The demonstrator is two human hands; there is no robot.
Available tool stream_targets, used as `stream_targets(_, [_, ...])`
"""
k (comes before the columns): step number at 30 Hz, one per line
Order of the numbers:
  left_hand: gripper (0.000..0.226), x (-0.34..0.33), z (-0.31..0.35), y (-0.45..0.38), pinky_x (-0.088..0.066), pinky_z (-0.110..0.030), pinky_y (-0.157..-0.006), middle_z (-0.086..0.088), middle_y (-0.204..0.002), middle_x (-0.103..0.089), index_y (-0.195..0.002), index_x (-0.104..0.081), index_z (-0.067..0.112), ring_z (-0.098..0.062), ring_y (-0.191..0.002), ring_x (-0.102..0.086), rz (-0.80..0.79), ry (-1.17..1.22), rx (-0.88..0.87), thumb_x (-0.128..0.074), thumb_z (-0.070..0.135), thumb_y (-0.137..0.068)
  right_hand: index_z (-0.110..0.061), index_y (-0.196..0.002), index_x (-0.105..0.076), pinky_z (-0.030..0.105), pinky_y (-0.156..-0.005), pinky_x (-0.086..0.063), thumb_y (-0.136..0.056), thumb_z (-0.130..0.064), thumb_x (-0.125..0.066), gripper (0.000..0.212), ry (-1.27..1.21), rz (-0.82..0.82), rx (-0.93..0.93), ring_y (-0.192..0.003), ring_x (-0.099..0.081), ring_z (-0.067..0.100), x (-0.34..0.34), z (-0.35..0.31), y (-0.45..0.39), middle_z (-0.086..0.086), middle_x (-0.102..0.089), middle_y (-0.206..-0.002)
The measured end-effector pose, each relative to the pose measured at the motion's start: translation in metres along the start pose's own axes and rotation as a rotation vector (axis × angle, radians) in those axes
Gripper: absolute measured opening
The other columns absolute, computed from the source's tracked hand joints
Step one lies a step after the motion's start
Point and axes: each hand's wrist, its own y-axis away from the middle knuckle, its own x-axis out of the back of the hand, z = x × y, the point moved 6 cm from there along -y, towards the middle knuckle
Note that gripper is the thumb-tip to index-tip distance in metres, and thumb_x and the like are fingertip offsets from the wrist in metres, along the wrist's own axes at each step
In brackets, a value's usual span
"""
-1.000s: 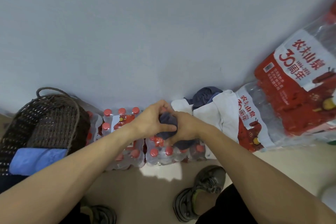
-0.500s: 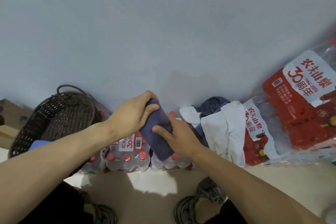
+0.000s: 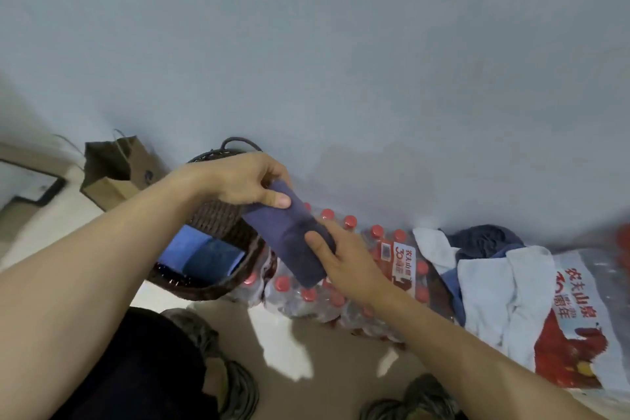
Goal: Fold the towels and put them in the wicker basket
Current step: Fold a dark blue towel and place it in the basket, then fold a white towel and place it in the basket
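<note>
A folded dark blue towel is held tilted beside the wicker basket.

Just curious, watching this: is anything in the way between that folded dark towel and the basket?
Nothing visible. Both hands, left and right, hold the dark towel in the air beside the basket, whose top is open. Blue towels already lie inside, with room left on them.

floor | on it: wicker basket, bottle packs, paper bag
</note>
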Motion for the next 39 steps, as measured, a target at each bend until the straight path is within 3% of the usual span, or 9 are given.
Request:
stream_targets(3, [0.011,0.019,-0.055,0.010,-0.054,-0.032,-0.082,0.008,-0.093,-0.072,-0.097,-0.070,0.026,-0.013,-0.092,-0.067,0.050,-0.028,0.128,-0.073,0.027,-0.086,-0.027,-0.135,-0.057,0.006,-0.086,-0.045,-0.099,-0.033,-0.056,0.036,-0.001,-0.104,-0.008,-0.108,-0.059,-0.004,-0.029,-0.011,-0.035,-0.017,-0.064,-0.121])
stream_targets(8, [0.017,0.032,-0.134,0.030,-0.046,-0.021,-0.075,0.001,-0.097,-0.070,-0.103,-0.069,0.017,-0.017,-0.094,-0.064,0.336,0.147,0.335,-0.072,0.018,-0.087,-0.019,-0.126,-0.067,0.031,-0.093,-0.052,-0.090,-0.032,-0.070,0.038,0.158,-0.168,-0.006,-0.111,-0.064,0.012,-0.059,-0.024,-0.112,-0.003,-0.070,-0.120])
stream_targets(13, [0.018,0.018,-0.186,0.042,-0.047,-0.025,-0.082,-0.005,-0.102,-0.068,-0.094,-0.066,0.017,-0.016,-0.093,-0.061,0.587,0.327,0.531,-0.078,0.016,-0.081,-0.018,-0.129,-0.062,0.034,-0.095,-0.049,-0.090,-0.029,-0.067,0.041,0.540,-0.328,-0.029,-0.114,-0.062,0.028,-0.101,-0.017,-0.170,0.007,-0.068,-0.123])
stream_targets(19, [0.028,-0.007,-0.209,0.037,-0.047,-0.030,-0.087,-0.007,-0.106,-0.065,-0.107,-0.063,0.013,-0.024,-0.101,-0.060,0.521,0.201,0.623,-0.074,0.025,-0.084,-0.016,-0.111,-0.048,0.030,-0.081,-0.039,-0.091,-0.028,-0.066,0.030,0.673,-0.579,-0.228,-0.099,-0.054,0.023,-0.135,0.020,-0.192,0.011,-0.060,-0.118])
stream_targets(25, [0.043,-0.017,-0.211,0.035,-0.046,-0.037,-0.099,-0.011,-0.124,-0.058,-0.127,-0.052,0.014,-0.028,-0.113,-0.056,0.400,0.067,0.677,-0.066,0.018,-0.087,-0.011,-0.114,-0.060,0.031,-0.078,-0.042,-0.088,-0.029,-0.071,0.034,0.610,-0.721,-0.362,-0.098,-0.056,0.022,-0.146,0.027,-0.196,0.006,-0.062,-0.107])
stream_targets(30, [0.059,-0.013,-0.199,0.037,-0.047,-0.038,-0.093,-0.012,-0.121,-0.056,-0.129,-0.048,0.015,-0.031,-0.108,-0.057,0.351,-0.089,0.601,-0.074,0.016,-0.077,-0.013,-0.103,-0.060,0.031,-0.076,-0.042,-0.080,-0.033,-0.079,0.036,0.720,-0.665,-0.286,-0.094,-0.057,0.023,-0.144,0.027,-0.200,0.003,-0.060,-0.098])
stream_targets(33, [0.047,-0.013,-0.187,0.036,-0.044,-0.036,-0.085,-0.011,-0.117,-0.047,-0.123,-0.053,0.016,-0.032,-0.104,-0.055,0.389,-0.244,0.493,-0.070,0.012,-0.080,-0.016,-0.091,-0.053,0.033,-0.073,-0.045,-0.065,-0.029,-0.089,0.046,0.750,-0.499,-0.104,-0.089,-0.057,0.025,-0.139,0.016,-0.203,0.005,-0.058,-0.097])
stream_targets(35, [0.039,-0.021,-0.184,0.033,-0.040,-0.033,-0.084,-0.010,-0.119,-0.049,-0.122,-0.059,0.014,-0.031,-0.108,-0.054,0.325,-0.262,0.447,-0.064,0.009,-0.083,-0.018,-0.086,-0.053,0.035,-0.072,-0.048,-0.062,-0.023,-0.090,0.045,0.697,-0.506,-0.081,-0.086,-0.059,0.026,-0.141,0.014,-0.201,0.005,-0.062,-0.093])
stream_targets(39, [0.038,-0.031,-0.189,0.031,-0.040,-0.033,-0.092,-0.011,-0.124,-0.052,-0.124,-0.059,0.013,-0.030,-0.114,-0.053,0.239,-0.185,0.502,-0.059,0.007,-0.087,-0.019,-0.113,-0.053,0.032,-0.080,-0.047,-0.058,-0.029,-0.093,0.069,0.771,-0.678,-0.130,-0.098,-0.058,0.025,-0.147,0.019,-0.190,0.005,-0.061,-0.111])
